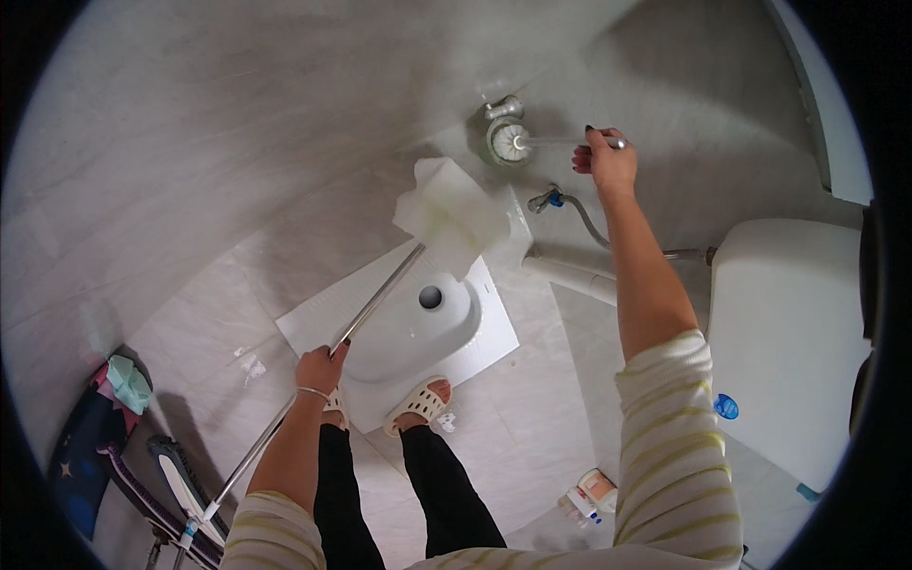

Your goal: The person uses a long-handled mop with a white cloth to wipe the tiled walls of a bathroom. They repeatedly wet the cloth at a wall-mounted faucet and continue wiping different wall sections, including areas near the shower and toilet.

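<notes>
My left hand (322,368) is closed around a long metal pole (381,298). The pole's far end meets a wet, whitish cloth-like head (456,214) above the back edge of a white squat toilet (427,342). At the upper right, my right hand (605,160) grips the metal-tipped handle of a toilet brush (556,142). The brush's white bristles (510,144) sit in a round, greenish translucent holder (497,158) by the wall. Whether they touch its bottom cannot be seen.
A valve (545,199) with a braided hose, a white pipe (570,276) and a white cistern (784,335) are on the right. Bottles (595,491) stand on the floor lower right. Mops (182,477) and a dark patterned bag-like thing (82,456) lean at the lower left.
</notes>
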`<state>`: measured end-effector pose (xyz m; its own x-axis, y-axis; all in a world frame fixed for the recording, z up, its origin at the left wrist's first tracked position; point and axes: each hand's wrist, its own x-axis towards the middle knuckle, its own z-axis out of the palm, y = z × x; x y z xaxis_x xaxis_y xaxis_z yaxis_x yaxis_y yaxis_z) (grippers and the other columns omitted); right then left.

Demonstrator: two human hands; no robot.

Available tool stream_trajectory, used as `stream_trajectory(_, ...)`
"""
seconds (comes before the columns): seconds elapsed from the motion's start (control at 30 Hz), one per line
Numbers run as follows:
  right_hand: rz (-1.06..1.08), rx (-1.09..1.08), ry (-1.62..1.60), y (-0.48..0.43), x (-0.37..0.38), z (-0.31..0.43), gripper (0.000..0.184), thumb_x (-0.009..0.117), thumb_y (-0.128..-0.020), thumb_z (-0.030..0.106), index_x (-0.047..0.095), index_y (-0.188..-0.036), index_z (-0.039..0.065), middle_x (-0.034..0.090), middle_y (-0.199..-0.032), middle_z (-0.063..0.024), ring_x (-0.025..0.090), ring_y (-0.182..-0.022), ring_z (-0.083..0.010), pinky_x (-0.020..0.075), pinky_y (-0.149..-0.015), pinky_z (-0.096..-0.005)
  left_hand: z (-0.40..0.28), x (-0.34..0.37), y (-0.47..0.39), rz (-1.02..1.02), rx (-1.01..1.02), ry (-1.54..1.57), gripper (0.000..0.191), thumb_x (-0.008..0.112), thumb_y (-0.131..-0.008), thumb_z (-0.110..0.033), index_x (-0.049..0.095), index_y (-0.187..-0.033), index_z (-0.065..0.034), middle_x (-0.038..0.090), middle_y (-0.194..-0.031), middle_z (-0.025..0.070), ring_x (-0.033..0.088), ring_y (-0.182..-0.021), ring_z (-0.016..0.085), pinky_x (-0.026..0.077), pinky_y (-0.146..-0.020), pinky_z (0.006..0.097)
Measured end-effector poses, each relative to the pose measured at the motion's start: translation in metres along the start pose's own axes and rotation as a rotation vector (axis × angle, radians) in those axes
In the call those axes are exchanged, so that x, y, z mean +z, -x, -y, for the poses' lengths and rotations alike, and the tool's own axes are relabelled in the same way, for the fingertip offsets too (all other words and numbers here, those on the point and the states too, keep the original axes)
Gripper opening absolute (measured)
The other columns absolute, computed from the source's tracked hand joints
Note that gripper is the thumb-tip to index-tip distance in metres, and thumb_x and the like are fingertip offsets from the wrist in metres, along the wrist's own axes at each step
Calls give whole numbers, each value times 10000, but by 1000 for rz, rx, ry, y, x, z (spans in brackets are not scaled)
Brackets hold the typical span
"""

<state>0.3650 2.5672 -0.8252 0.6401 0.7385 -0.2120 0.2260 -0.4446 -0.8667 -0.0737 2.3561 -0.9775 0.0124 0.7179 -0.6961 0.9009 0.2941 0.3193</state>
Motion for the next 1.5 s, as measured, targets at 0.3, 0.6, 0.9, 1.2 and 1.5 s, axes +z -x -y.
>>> stream_trajectory(0.3,-16,-56,-132,72,-32,32,134,541,-791,115,514,-771,-15,575,-618,-137,560,-468,-178,476,-424,-281,-28,-1,-18,-49,50,22,554,460,-795,-524,574,-634,-7,575,-623,207,573,-633,387,462,-592,455)
stream_trajectory(0.6,-57,-103,-59,105,-47,26,138,529,-796,110,507,-738,-13,558,-596,-106,563,-489,-167,461,-444,-264,-30,-5,-15,-66,73,22,544,471,-793,-518,568,-626,-9,570,-603,201,571,-607,379,462,-579,449)
stream_trajectory(0.9,-132,-104,-74,126,-73,17,148,514,-817,119,496,-753,-13,561,-596,-127,537,-457,-169,456,-428,-267,-31,2,-21,-78,85,63,536,473,-799,-504,559,-615,-7,565,-595,201,567,-602,381,460,-570,445)
stream_trajectory(1.2,-224,-132,-105,136,-83,7,128,513,-808,101,485,-743,-7,561,-598,-118,555,-471,-169,451,-433,-282,-19,3,-21,-91,105,102,548,460,-805,-507,551,-620,1,561,-601,206,560,-605,383,444,-565,449)
stream_trajectory(1.5,-331,-107,-288,115,-65,-2,147,530,-814,122,479,-789,-13,580,-648,-154,577,-509,-200,489,-467,-298,-4,0,-16,-153,73,105,564,444,-811,-509,530,-605,9,549,-563,199,561,-578,373,446,-546,429)
